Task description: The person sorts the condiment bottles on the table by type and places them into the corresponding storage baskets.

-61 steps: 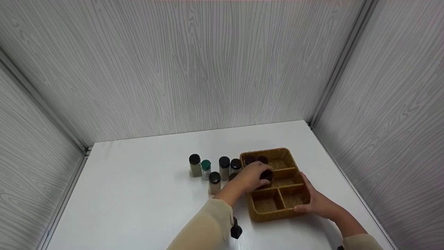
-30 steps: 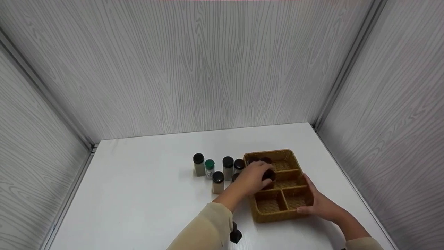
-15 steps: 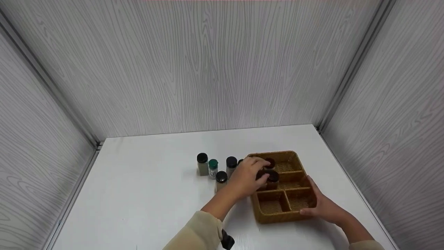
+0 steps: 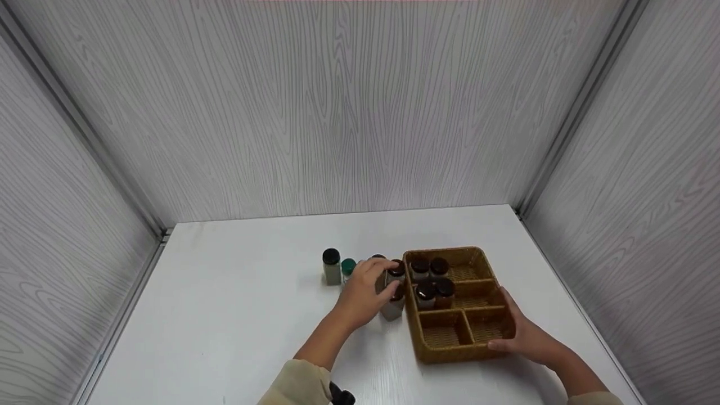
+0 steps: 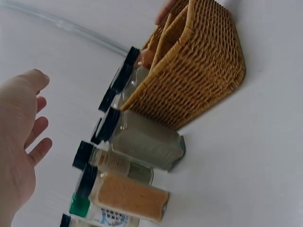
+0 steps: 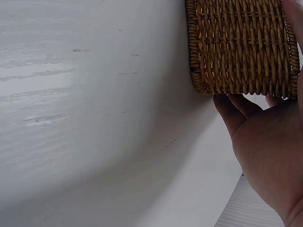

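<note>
Four dark-capped jars (image 4: 444, 288) are standing in my wicker basket (image 4: 450, 355), two at the left end of the back compartment and two at the left end of the middle one. The basket sits on the white bench (image 4: 253, 292), nearer the right edge than the left: honey-brown weave, rounded corners, two smaller compartments up front. My right hand (image 4: 529, 340) has its front right corner gripped, thumb at the front rim, fingers along the side. My left hand (image 4: 358, 298) is free, fingers loosely bent round nothing, just left of the basket by the loose jars. Those have see-through bodies, can't tell if glass or plastic: a chunky squarish grey-green jar (image 5: 147, 139) just beside the basket, a slimmer labelled jar (image 5: 116, 163), a pale orange jar (image 5: 130, 195) and a green-capped jar (image 5: 102, 213) with blue printing on white. Print's too small and blurry to read, tbh. One black-capped jar (image 4: 332, 267) stands leftmost, well away from the bench's left edge.
</note>
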A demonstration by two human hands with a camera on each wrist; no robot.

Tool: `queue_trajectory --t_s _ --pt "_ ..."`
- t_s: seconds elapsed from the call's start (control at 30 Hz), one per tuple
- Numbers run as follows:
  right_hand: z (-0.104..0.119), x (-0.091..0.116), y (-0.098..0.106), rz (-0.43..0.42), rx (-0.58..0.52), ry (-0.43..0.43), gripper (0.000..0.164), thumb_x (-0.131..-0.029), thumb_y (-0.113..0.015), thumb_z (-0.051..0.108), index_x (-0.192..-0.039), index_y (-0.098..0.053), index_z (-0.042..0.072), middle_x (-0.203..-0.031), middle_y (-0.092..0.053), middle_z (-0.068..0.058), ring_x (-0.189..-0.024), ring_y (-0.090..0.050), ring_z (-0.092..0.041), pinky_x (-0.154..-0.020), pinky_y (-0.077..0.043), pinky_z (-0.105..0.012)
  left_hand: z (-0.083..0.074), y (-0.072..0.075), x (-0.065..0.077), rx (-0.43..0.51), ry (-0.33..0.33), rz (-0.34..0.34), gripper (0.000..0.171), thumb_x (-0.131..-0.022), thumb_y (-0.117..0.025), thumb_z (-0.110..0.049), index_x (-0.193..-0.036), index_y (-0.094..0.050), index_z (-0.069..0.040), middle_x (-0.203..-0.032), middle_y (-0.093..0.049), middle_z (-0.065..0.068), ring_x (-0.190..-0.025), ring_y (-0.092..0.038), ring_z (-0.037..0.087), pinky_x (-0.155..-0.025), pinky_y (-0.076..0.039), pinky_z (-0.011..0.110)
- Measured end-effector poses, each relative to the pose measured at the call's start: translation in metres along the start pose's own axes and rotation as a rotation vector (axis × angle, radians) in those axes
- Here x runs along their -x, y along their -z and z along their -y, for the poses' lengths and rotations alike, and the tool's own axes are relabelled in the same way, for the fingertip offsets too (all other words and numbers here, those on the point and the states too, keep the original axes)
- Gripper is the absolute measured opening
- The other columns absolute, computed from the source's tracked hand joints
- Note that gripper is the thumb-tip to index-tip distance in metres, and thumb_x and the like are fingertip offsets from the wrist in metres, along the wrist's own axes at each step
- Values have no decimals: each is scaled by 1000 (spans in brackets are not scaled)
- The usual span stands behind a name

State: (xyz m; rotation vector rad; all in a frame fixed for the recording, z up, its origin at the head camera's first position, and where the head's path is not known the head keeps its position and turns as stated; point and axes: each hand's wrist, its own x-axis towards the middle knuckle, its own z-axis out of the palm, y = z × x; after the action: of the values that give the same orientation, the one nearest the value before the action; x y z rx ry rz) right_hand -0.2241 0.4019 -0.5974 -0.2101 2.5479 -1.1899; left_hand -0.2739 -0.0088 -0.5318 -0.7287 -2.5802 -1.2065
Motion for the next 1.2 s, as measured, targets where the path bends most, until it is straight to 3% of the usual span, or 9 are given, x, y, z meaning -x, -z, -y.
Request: queue_trajectory --t_s 0.57,0.9,1.2 --pt "2 0 0 23 -34 2 138 -93 -88 35 -171 26 26 -178 18 -30 -161 4 -65 -124 -14 -86 47 5 30 53 110 -81 39 -102 -77 -22 -139 -69 -14 -145 -66 6 -142 -60 29 -119 -53 49" --pt "3 2 2 5 -29 12 137 -92 -89 31 -172 22 27 -179 15 -30 -161 3 -65 -124 -14 -85 69 -3 37 133 211 -85 44 -103 -77 -22 -144 -64 -14 -154 -59 10 -146 -58 32 -121 -51 51" --pt "1 1 2 17 -39 -2 138 -92 -89 35 -171 24 28 -179 18 -29 -161 5 -64 -125 -12 -85 80 -11 40 185 268 -65 55 -103 -76 -21 -153 -56 -9 -156 -58 15 -142 -60 37 -116 -54 54"
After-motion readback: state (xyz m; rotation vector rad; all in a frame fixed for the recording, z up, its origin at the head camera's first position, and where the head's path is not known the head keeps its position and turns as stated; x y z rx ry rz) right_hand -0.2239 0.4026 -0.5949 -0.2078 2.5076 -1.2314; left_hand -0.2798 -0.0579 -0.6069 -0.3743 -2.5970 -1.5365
